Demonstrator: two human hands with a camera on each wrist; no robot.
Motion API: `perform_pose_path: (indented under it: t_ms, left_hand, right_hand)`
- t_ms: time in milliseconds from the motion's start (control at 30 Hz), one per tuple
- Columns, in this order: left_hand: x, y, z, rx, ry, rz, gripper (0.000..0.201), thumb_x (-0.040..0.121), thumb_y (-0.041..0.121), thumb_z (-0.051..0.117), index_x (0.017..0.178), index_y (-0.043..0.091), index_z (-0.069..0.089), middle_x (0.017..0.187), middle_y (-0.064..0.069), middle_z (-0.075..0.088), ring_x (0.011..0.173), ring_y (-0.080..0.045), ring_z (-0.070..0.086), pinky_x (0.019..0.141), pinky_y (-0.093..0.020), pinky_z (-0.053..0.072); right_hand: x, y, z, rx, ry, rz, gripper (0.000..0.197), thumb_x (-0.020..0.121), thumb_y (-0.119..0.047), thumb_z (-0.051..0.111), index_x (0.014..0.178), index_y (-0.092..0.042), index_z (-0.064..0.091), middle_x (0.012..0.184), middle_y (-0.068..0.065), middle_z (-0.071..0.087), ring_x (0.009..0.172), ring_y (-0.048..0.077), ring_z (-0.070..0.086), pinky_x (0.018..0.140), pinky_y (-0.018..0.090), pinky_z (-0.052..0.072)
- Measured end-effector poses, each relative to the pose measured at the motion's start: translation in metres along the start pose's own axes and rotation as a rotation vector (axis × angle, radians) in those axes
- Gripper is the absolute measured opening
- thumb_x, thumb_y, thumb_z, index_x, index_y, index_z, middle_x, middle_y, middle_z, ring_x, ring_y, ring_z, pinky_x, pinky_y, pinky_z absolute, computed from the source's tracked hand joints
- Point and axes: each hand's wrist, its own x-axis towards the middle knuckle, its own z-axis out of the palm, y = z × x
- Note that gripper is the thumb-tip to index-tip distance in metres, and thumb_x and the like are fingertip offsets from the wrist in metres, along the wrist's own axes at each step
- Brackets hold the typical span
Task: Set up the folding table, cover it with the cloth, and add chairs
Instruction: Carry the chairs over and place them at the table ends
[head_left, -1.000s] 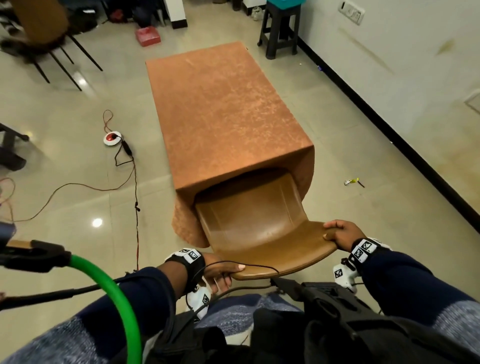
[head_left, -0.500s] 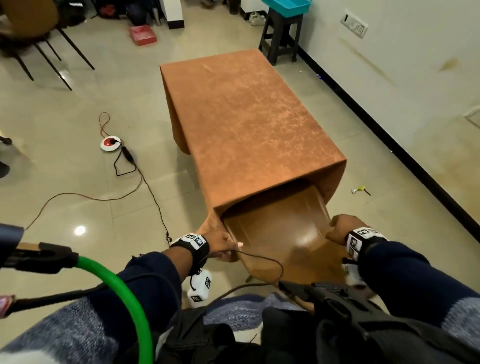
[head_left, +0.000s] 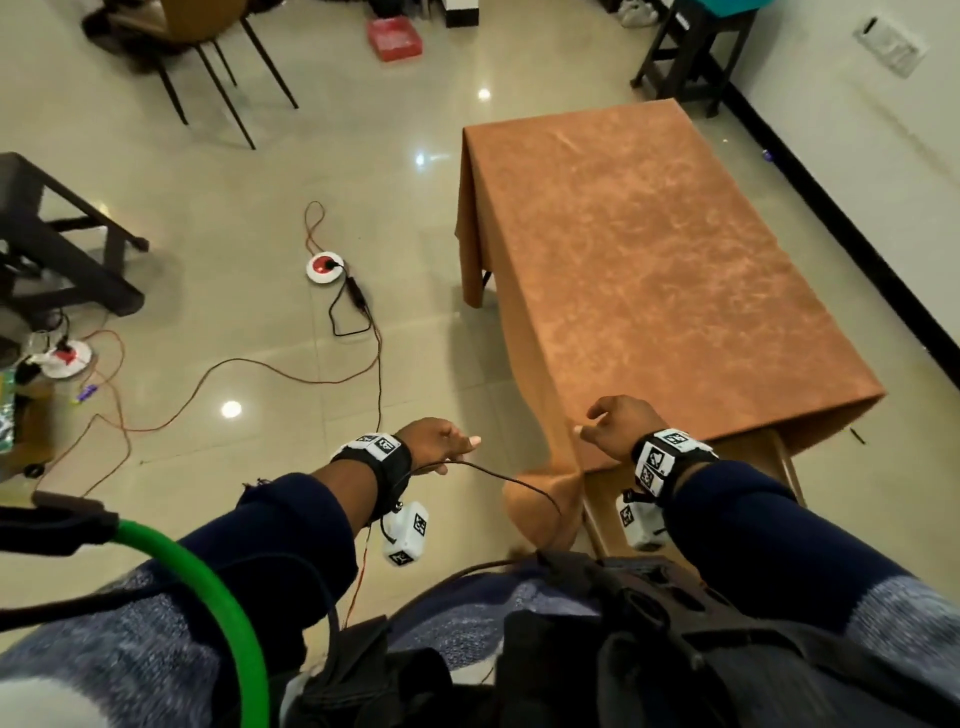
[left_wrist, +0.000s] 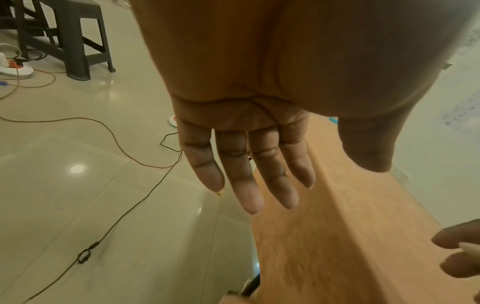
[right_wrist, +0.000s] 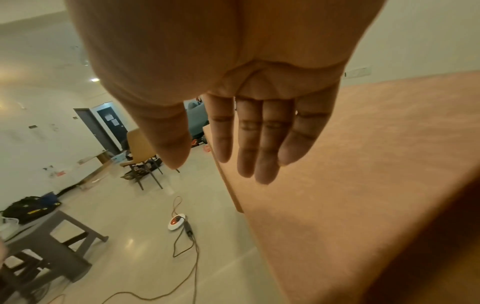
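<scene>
Both hands (head_left: 444, 441) (head_left: 621, 423) off the chair (head_left: 769, 457); fingers (left_wrist: 244, 174) straight wristward.

Most of the chair (head_left: 769, 457) we can't see, it's tucked under the cloth (head_left: 649, 260), which hides the table completely too.

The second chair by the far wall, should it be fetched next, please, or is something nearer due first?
Probably fetch it. One chair sits tucked under the cloth at the near end, both hands, left and right, are open and free, and the second chair stands apart across the floor.
</scene>
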Motion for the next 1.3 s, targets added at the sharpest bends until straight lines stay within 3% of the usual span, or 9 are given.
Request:
perform_pose_path:
  t_ms: [167, 267, 300, 400, 533, 633, 733, 967, 1300]
  left_hand:
    - [0.044, 0.025, -0.062, -0.074, 0.049, 0.016, 0.049, 0.095, 0.046, 0.064, 0.112, 0.000, 0.064, 0.108, -0.010, 0.073, 0.070, -0.010, 0.063, 0.051, -0.013, 0.047]
    - [0.084, 0.047, -0.107, -0.151, 0.079, 0.033, 0.046, 0.094, 0.040, 0.068, 0.110, -0.003, 0.065, 0.103, -0.011, 0.073, 0.076, -0.013, 0.064, 0.067, -0.022, 0.058]
    - [0.096, 0.061, -0.125, -0.204, 0.104, 0.041, 0.043, 0.094, 0.038, 0.069, 0.108, -0.003, 0.065, 0.100, -0.011, 0.072, 0.074, -0.012, 0.064, 0.064, -0.021, 0.058]
    - [0.125, 0.101, -0.171, -0.534, 0.231, -0.041, 0.028, 0.095, 0.035, 0.067, 0.103, 0.009, 0.062, 0.099, -0.009, 0.068, 0.064, -0.013, 0.059, 0.050, -0.018, 0.045]
    - [0.171, 0.151, -0.237, -0.963, 0.320, -0.046, 0.028, 0.088, 0.042, 0.073, 0.104, 0.023, 0.060, 0.084, 0.004, 0.066, 0.064, -0.013, 0.061, 0.062, -0.025, 0.047]
    - [0.206, 0.176, -0.284, -1.082, 0.352, 0.011, 0.032, 0.084, 0.040, 0.076, 0.105, 0.022, 0.061, 0.083, 0.004, 0.066, 0.062, -0.012, 0.059, 0.060, -0.023, 0.048]
    - [0.244, 0.193, -0.343, -1.154, 0.375, 0.022, 0.022, 0.086, 0.040, 0.074, 0.099, 0.024, 0.067, 0.085, 0.005, 0.068, 0.063, -0.011, 0.061, 0.063, -0.024, 0.050]
    - [0.335, 0.213, -0.513, -1.236, 0.381, -0.095, 0.022, 0.089, 0.045, 0.070, 0.097, 0.025, 0.066, 0.084, 0.009, 0.066, 0.066, -0.011, 0.058, 0.067, -0.025, 0.047]
    - [0.421, 0.239, -0.743, -1.224, 0.463, -0.063, 0.014, 0.088, 0.040, 0.073, 0.096, 0.028, 0.074, 0.083, 0.009, 0.065, 0.069, -0.012, 0.057, 0.067, -0.024, 0.048]
  right_hand:
    - [0.084, -0.057, -0.013, 0.059, -0.022, -0.090, 0.038, 0.086, -0.049, 0.069, 0.116, -0.025, 0.069, 0.108, -0.003, 0.074, 0.104, 0.019, 0.066, 0.092, 0.030, 0.051]
    - [0.146, -0.087, -0.026, 0.131, -0.020, -0.163, 0.031, 0.088, -0.046, 0.071, 0.111, -0.025, 0.070, 0.099, -0.006, 0.071, 0.099, 0.018, 0.067, 0.087, 0.028, 0.050]
    - [0.172, -0.098, -0.034, 0.154, -0.023, -0.192, 0.030, 0.088, -0.046, 0.071, 0.110, -0.025, 0.070, 0.097, -0.007, 0.071, 0.096, 0.018, 0.067, 0.086, 0.028, 0.051]
    - [0.234, -0.120, -0.052, 0.362, 0.008, -0.187, 0.025, 0.087, -0.041, 0.075, 0.104, -0.022, 0.073, 0.091, -0.004, 0.073, 0.088, 0.018, 0.069, 0.085, 0.032, 0.055]
    - [0.311, -0.162, -0.087, 0.835, 0.025, -0.155, 0.006, 0.089, -0.015, 0.077, 0.093, -0.014, 0.072, 0.080, 0.005, 0.071, 0.072, 0.020, 0.066, 0.077, 0.042, 0.059]
    - [0.359, -0.195, -0.119, 1.035, 0.083, -0.085, 0.017, 0.090, -0.007, 0.074, 0.079, -0.018, 0.070, 0.073, 0.000, 0.070, 0.063, 0.012, 0.063, 0.061, 0.028, 0.052]
    - [0.408, -0.232, -0.148, 1.164, 0.081, -0.009, 0.011, 0.093, -0.012, 0.071, 0.083, -0.017, 0.069, 0.075, 0.004, 0.071, 0.057, 0.011, 0.060, 0.049, 0.019, 0.044]
    - [0.550, -0.324, -0.211, 1.136, 0.106, 0.066, 0.010, 0.090, -0.021, 0.074, 0.082, -0.018, 0.068, 0.080, 0.011, 0.072, 0.055, 0.015, 0.058, 0.046, 0.022, 0.041]
    - [0.720, -0.494, -0.305, 0.894, 0.146, -0.053, 0.016, 0.087, -0.031, 0.076, 0.095, -0.017, 0.076, 0.074, -0.001, 0.072, 0.066, 0.010, 0.068, 0.069, 0.024, 0.050]
